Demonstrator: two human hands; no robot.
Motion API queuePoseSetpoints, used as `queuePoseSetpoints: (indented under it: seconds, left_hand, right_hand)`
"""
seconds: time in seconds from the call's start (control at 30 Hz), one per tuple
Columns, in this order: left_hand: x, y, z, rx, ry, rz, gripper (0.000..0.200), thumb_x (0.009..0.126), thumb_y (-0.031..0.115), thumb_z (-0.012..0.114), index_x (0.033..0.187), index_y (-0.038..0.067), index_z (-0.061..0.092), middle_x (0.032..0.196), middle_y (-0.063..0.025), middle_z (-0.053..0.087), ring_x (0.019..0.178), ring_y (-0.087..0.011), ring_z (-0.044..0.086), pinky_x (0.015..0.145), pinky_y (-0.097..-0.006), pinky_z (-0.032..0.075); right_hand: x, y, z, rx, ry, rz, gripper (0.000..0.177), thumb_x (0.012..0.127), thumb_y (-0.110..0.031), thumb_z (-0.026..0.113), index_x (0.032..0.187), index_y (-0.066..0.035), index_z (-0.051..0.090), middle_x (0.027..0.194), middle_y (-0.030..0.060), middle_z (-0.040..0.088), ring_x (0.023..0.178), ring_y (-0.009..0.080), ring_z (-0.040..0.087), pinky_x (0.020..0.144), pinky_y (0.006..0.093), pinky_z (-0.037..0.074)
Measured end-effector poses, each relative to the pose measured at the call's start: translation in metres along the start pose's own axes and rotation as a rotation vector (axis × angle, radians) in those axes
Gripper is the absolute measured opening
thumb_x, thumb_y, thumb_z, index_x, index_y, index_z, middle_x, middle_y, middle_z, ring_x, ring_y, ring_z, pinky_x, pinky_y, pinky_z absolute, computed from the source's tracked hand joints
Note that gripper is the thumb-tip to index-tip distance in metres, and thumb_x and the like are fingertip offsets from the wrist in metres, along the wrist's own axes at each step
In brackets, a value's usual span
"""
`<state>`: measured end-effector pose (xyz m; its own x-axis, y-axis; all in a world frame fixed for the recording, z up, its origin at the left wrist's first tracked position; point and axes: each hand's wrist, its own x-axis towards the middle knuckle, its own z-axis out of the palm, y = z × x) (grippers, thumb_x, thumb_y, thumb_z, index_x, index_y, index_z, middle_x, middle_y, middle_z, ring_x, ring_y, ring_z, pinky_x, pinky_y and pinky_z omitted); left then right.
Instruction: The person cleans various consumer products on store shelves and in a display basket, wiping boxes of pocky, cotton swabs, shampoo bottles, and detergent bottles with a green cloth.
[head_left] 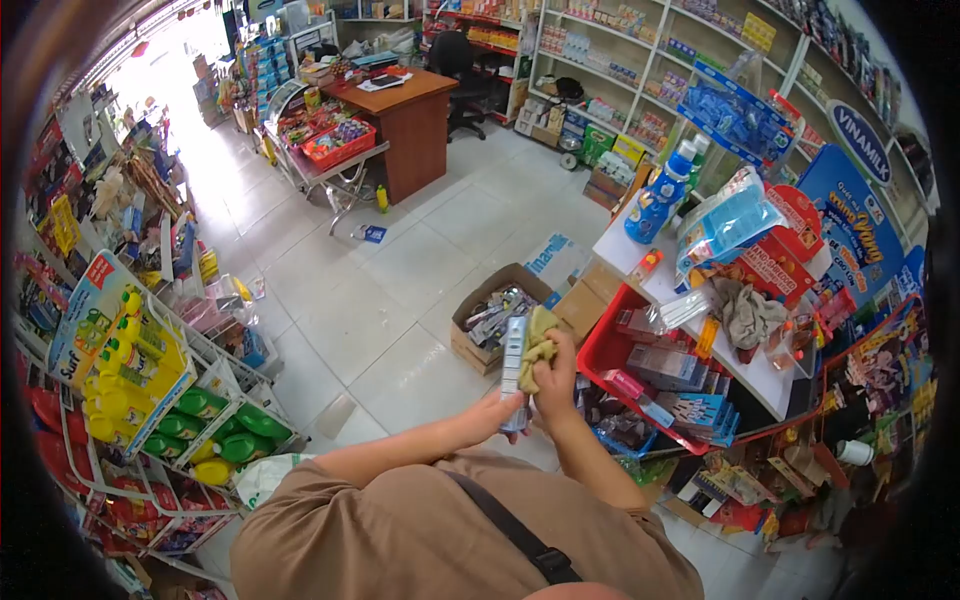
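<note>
My left hand [492, 416] grips the lower end of a narrow, pale blue and white box [514, 352], held upright in front of my body. My right hand [556, 378] is closed around a crumpled yellow-green cloth [541, 335], which presses against the box's right side. The print on the box is too small to read. Beyond my hands, an open cardboard carton [470, 345] full of small packages stands on the floor. To the right of my right hand is a red basket [590, 355] with several boxes in it.
A white-topped stand [640, 262] at the right carries blue bottles [660, 195], packets and a grey cloth [745, 315]. Yellow and green bottles [125, 375] fill a wire rack at the left. A brown desk [420, 140] stands farther back, with stocked shelves [600, 60] behind.
</note>
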<state>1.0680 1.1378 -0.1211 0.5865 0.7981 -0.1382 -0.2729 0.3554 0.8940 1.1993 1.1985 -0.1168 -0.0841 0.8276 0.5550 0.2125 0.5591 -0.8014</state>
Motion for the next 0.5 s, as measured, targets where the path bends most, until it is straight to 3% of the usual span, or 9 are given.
queuePoseSetpoints:
  seconds: [0.03, 0.1, 0.2, 0.3, 0.37, 0.43, 0.5]
  left_hand:
    - [0.005, 0.003, -0.008, 0.007, 0.087, 0.053, 0.044, 0.094, 0.043, 0.030, 0.114, 0.006, 0.042, 0.095, -0.0078, 0.054, 0.083, -0.0171, 0.056, 0.066, -0.0315, 0.049]
    - [0.016, 0.008, -0.027, 0.009, 0.263, 0.146, 0.048, 0.094, 0.046, 0.023, 0.108, 0.007, 0.046, 0.094, -0.0108, 0.057, 0.083, -0.0212, 0.059, 0.071, -0.0345, 0.048]
    - [0.007, 0.058, -0.018, 0.113, 0.274, 0.243, 0.054, 0.094, 0.048, 0.019, 0.112, 0.005, 0.047, 0.095, -0.0095, 0.057, 0.087, -0.0221, 0.058, 0.077, -0.0358, 0.047]
    - [0.001, 0.039, -0.003, 0.045, 0.061, 0.029, 0.049, 0.094, 0.043, 0.024, 0.122, 0.004, 0.036, 0.111, -0.0096, 0.048, 0.102, -0.0206, 0.048, 0.089, -0.0346, 0.039]
    - [-0.003, 0.017, 0.010, -0.003, -0.074, -0.112, 0.050, 0.095, 0.040, 0.027, 0.129, 0.003, 0.029, 0.122, -0.0096, 0.042, 0.112, -0.0196, 0.042, 0.096, -0.0337, 0.033]
    - [-0.002, 0.015, 0.006, 0.085, -0.066, -0.073, 0.054, 0.095, 0.039, 0.029, 0.134, 0.003, 0.023, 0.126, -0.0098, 0.040, 0.114, -0.0192, 0.041, 0.098, -0.0332, 0.032]
    - [0.008, 0.030, -0.012, 0.305, 0.078, 0.169, 0.059, 0.094, 0.041, 0.030, 0.137, 0.003, 0.016, 0.124, -0.0102, 0.042, 0.109, -0.0194, 0.045, 0.095, -0.0329, 0.035]
  right_hand:
    - [0.008, -0.004, 0.000, -0.025, 0.021, -0.011, 0.036, 0.064, -0.007, 0.052, 0.099, -0.001, 0.046, 0.087, 0.0175, 0.046, 0.081, 0.0328, 0.046, 0.074, 0.0388, 0.038]
    - [0.007, -0.026, -0.004, -0.126, -0.139, -0.150, 0.036, 0.061, -0.009, 0.055, 0.095, -0.002, 0.048, 0.083, 0.0162, 0.046, 0.078, 0.0331, 0.044, 0.070, 0.0391, 0.037]
    - [0.003, -0.043, 0.000, -0.125, -0.212, -0.201, 0.032, 0.058, -0.011, 0.057, 0.089, -0.004, 0.050, 0.077, 0.0142, 0.046, 0.074, 0.0330, 0.043, 0.066, 0.0403, 0.035]
    - [0.011, -0.042, -0.013, -0.113, -0.021, -0.289, 0.030, 0.057, -0.012, 0.057, 0.085, -0.005, 0.050, 0.077, 0.0140, 0.046, 0.074, 0.0321, 0.043, 0.067, 0.0403, 0.035]
    - [0.015, -0.041, -0.019, -0.095, 0.075, -0.183, 0.028, 0.056, -0.014, 0.058, 0.081, -0.004, 0.049, 0.085, 0.0162, 0.045, 0.078, 0.0327, 0.044, 0.074, 0.0410, 0.036]
    - [0.017, -0.049, -0.022, -0.158, 0.166, -0.155, 0.028, 0.056, -0.014, 0.058, 0.080, -0.004, 0.049, 0.090, 0.0177, 0.044, 0.082, 0.0335, 0.044, 0.079, 0.0412, 0.037]
    - [0.006, -0.043, -0.020, -0.132, -0.021, -0.177, 0.029, 0.055, -0.015, 0.060, 0.080, -0.003, 0.050, 0.096, 0.0191, 0.043, 0.087, 0.0346, 0.045, 0.082, 0.0414, 0.037]
